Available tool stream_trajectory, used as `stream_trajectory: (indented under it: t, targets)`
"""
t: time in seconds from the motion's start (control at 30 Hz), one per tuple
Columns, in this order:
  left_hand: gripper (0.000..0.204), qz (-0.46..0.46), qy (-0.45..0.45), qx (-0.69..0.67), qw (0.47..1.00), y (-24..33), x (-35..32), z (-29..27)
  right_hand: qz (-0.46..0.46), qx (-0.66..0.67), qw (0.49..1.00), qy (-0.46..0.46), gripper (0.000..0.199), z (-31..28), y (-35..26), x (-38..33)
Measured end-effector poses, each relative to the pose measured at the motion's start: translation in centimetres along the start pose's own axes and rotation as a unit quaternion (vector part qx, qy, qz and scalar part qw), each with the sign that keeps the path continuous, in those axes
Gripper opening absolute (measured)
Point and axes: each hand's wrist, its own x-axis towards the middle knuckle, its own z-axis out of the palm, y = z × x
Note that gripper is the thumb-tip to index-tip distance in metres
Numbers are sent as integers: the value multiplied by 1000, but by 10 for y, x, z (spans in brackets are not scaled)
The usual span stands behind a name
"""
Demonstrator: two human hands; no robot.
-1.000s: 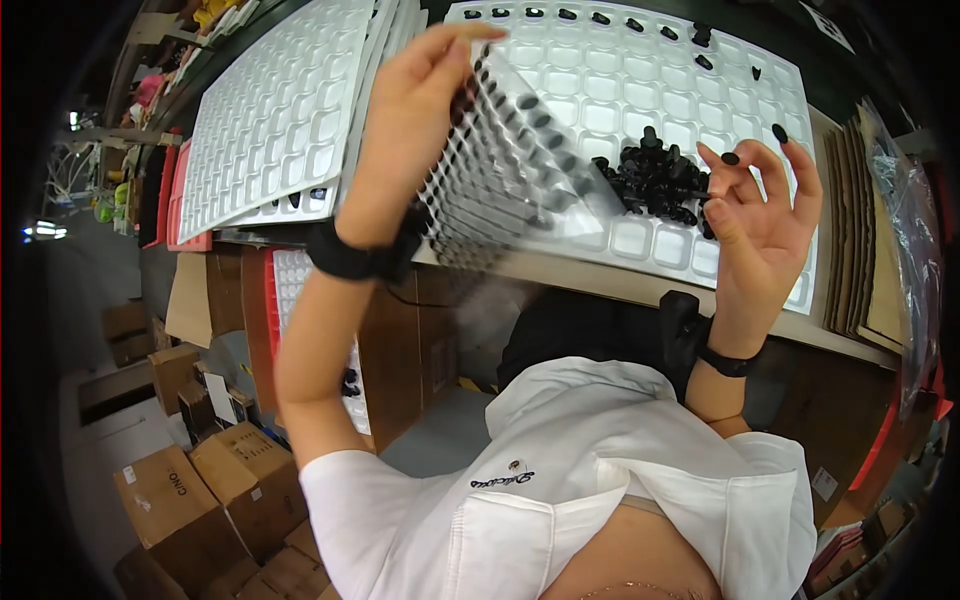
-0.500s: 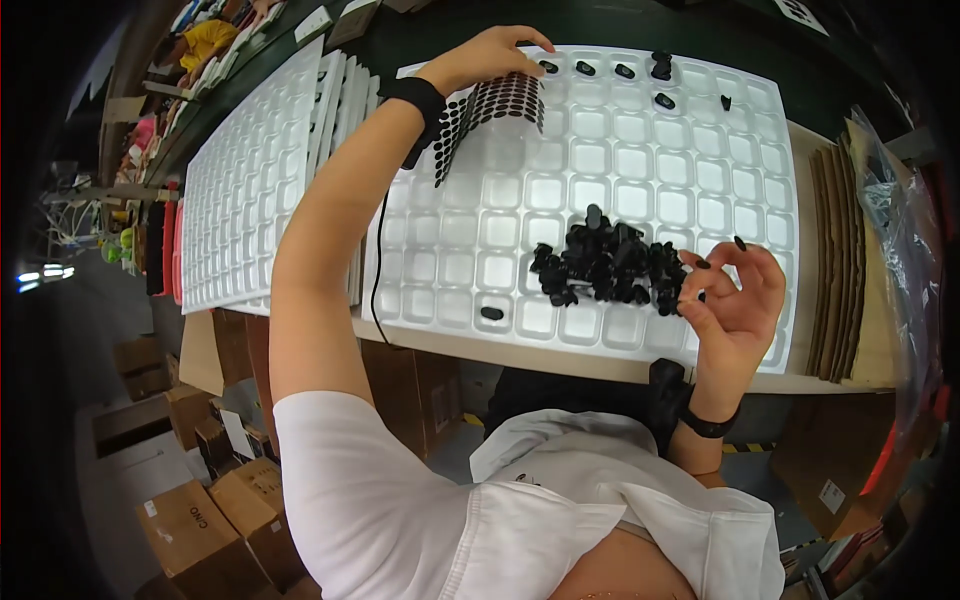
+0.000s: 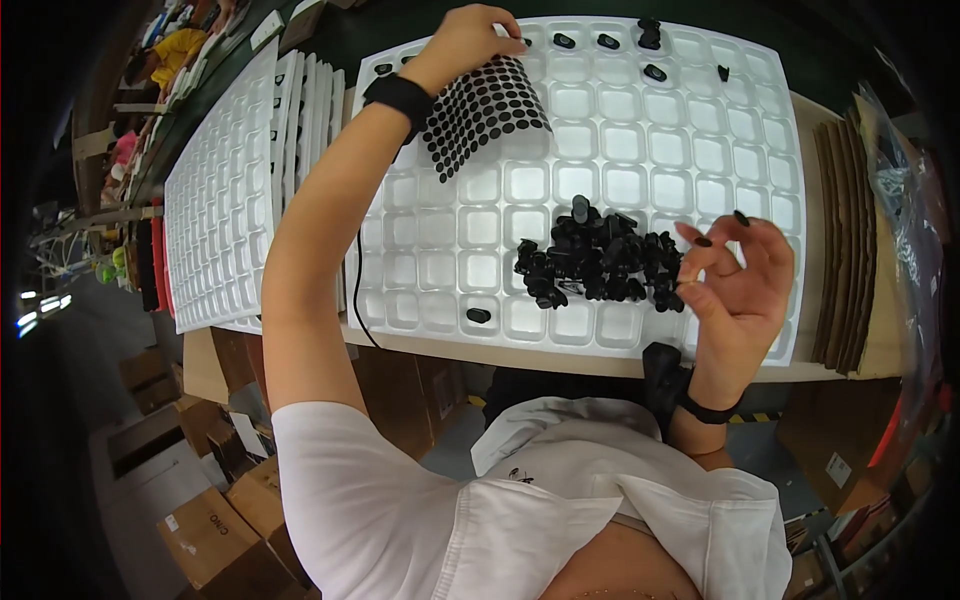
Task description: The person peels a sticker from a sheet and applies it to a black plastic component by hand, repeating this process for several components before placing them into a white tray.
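Observation:
My left hand (image 3: pixel 474 42) reaches over the tray's far edge, fingers curled beside a small black part. From beneath that hand a clear sheet of black round stickers (image 3: pixel 490 110) hangs bent over the white compartment tray (image 3: pixel 545 190); the exact grip is hidden. My right hand (image 3: pixel 740 275) is palm up at the right end of a pile of black plastic parts (image 3: pixel 600 255). Its thumb and index tips meet beside the pile; anything between them is too small to make out. Small black discs, similar to the stickers, show on two other fingertips.
Single black parts (image 3: pixel 608 41) lie in several far compartments, and one black part (image 3: pixel 478 315) near the front. More white trays (image 3: pixel 225 200) lean at the left. Flattened cardboard (image 3: pixel 845 250) and clear plastic (image 3: pixel 910 220) border the right. A black cable (image 3: pixel 358 290) crosses the tray's left edge.
The sticker sheet has shifted nearer over the tray and spread flatter. My left fingers have drawn in slightly. My right hand keeps its place by the pile. The view has shifted a little.

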Motion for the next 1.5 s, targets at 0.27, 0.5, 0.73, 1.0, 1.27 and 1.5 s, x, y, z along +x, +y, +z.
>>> stream_trajectory:
  t: [0.27,0.5,0.73,1.0,1.27,1.5]
  targets:
    - [19,66,140,-175,972,107,-95,-41,-70,-3,997,29,62,-7,-12,16]
    - [24,94,166,-209,959,154,-158,-24,-17,-63,997,-42,68,43,-27,9]
    - [23,128,203,-174,955,155,-157,-10,-38,-49,997,-50,66,45,-27,8]
    - [23,132,206,-120,962,157,-152,-7,-75,-27,995,-61,64,43,-26,9]
    - [23,137,209,-108,962,158,-150,-10,-115,1,991,-74,62,42,-23,11]
    - [21,153,204,-100,962,158,-148,-10,-132,18,990,-54,62,40,-20,13]
